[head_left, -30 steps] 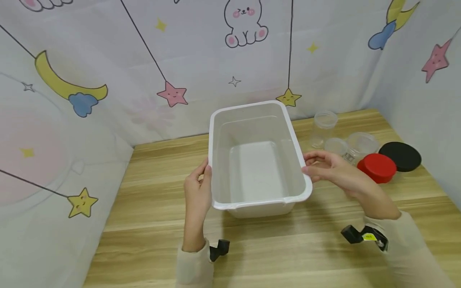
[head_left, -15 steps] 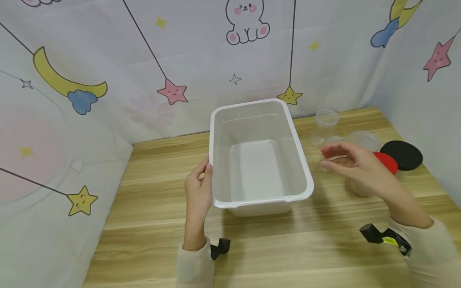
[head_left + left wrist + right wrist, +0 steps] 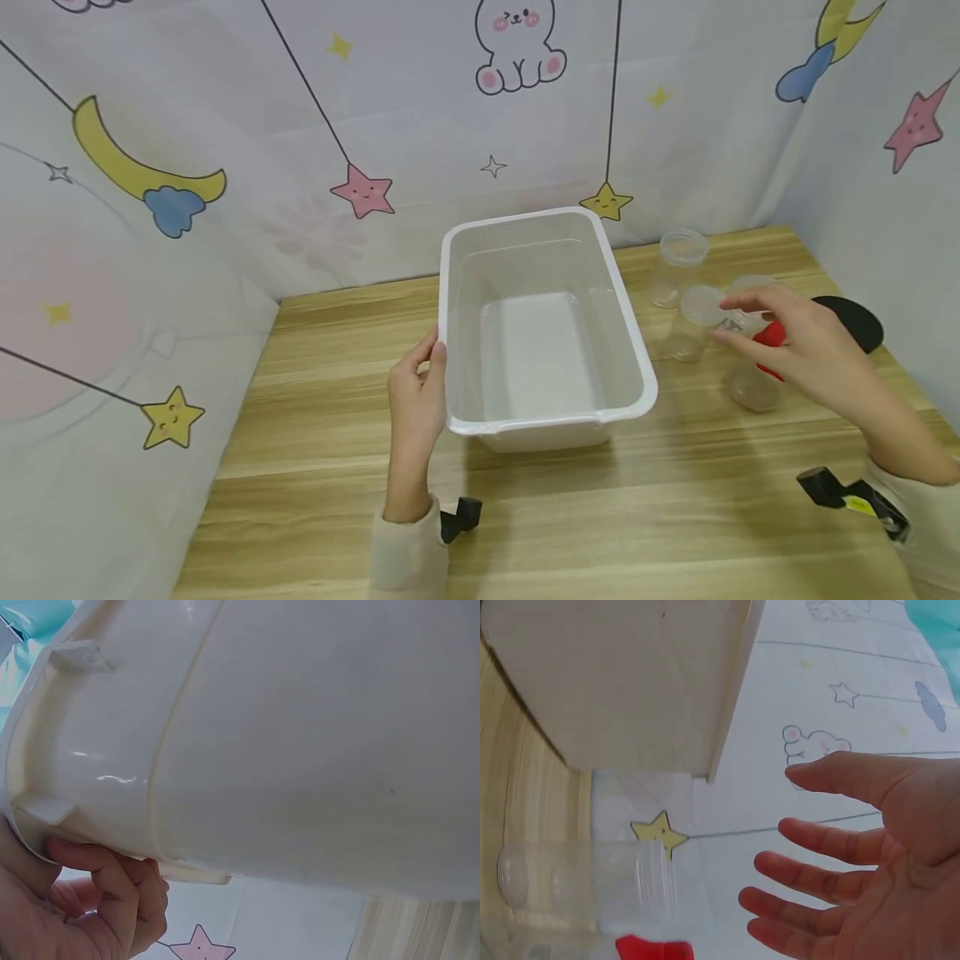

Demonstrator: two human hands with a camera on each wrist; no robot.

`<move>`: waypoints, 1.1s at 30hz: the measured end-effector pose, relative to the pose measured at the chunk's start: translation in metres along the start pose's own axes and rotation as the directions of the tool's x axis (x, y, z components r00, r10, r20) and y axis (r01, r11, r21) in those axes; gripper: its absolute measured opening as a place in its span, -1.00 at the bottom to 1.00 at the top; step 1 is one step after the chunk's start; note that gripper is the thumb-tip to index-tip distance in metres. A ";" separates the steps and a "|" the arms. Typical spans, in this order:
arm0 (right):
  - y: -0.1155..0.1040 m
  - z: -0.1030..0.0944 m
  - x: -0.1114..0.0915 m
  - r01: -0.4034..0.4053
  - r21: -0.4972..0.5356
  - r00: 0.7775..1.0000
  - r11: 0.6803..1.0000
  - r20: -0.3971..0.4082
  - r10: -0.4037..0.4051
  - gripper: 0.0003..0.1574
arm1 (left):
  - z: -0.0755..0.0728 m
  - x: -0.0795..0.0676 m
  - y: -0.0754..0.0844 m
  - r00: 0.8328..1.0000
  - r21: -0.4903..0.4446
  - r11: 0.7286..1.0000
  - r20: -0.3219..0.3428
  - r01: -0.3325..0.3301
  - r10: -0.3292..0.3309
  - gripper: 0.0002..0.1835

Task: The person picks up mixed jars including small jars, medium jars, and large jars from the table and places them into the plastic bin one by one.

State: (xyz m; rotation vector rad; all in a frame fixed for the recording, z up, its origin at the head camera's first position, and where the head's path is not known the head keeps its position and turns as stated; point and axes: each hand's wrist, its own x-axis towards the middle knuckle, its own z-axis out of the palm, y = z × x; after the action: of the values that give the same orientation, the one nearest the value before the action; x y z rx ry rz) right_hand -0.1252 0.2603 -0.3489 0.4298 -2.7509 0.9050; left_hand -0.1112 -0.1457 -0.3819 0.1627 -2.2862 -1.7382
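Note:
A white plastic tub (image 3: 555, 437) stands at the middle of the table in the head view, its inside bare. My left hand (image 3: 418, 396) grips its left rim; the left wrist view has the curled fingers (image 3: 120, 892) under the lip. My right hand (image 3: 810, 350) hovers over the right side with its fingers apart, and the right wrist view has nothing in its palm. Close to those fingertips stands a clear jar (image 3: 692, 327). Behind the hand, partly hidden, is a red lid (image 3: 771, 336) above a clear jar base (image 3: 756, 388).
Another clear jar (image 3: 678, 268) stands at the back right near the printed cloth wall (image 3: 420, 108). A black lid (image 3: 855, 321) lies farther right, partly covered by the right hand. The wooden tabletop (image 3: 322, 433) stretches left and forward of the tub.
My right hand has let go of the tub's right rim and moved right, over the jars. My left hand keeps its hold, and the tub stays in place.

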 end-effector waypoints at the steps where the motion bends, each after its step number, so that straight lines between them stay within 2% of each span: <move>1: 0.003 -0.001 -0.001 0.006 -0.030 1.000 1.000 -0.001 -0.006 -0.50 | 0.000 0.000 0.000 1.000 0.000 1.000 0.001 0.001 -0.001 -0.60; 4: 0.010 -0.004 -0.003 -0.013 -0.079 1.000 0.997 0.013 0.015 -0.46 | -0.001 0.000 0.000 1.000 0.004 1.000 0.001 0.004 -0.004 -0.60; 11: 0.026 -0.011 -0.012 -0.055 -0.106 0.998 0.993 0.015 0.057 -0.41 | 0.000 0.000 0.000 1.000 0.007 1.000 0.003 -0.001 0.000 -0.60; 19: 0.037 -0.016 -0.013 -0.092 -0.145 0.992 0.985 0.072 0.104 -0.34 | 0.001 0.002 0.000 1.000 -0.008 1.000 0.006 -0.005 0.005 -0.60; 24: 0.040 -0.016 -0.014 -0.113 -0.156 0.983 0.981 0.128 0.133 -0.27 | 0.001 0.002 0.000 1.000 0.006 1.000 0.003 0.007 -0.007 -0.60; 33: 0.049 -0.010 -0.016 -0.166 -0.180 0.968 0.970 0.157 0.195 -0.18 | 0.000 0.001 -0.001 1.000 0.004 1.000 0.009 0.019 -0.019 -0.60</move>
State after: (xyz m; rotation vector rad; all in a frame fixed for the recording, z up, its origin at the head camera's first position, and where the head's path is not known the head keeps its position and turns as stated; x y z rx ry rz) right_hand -0.1262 0.3072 -0.3723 0.2397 -3.0362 0.6985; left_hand -0.1125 -0.1460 -0.3824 0.1792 -2.3019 -1.7472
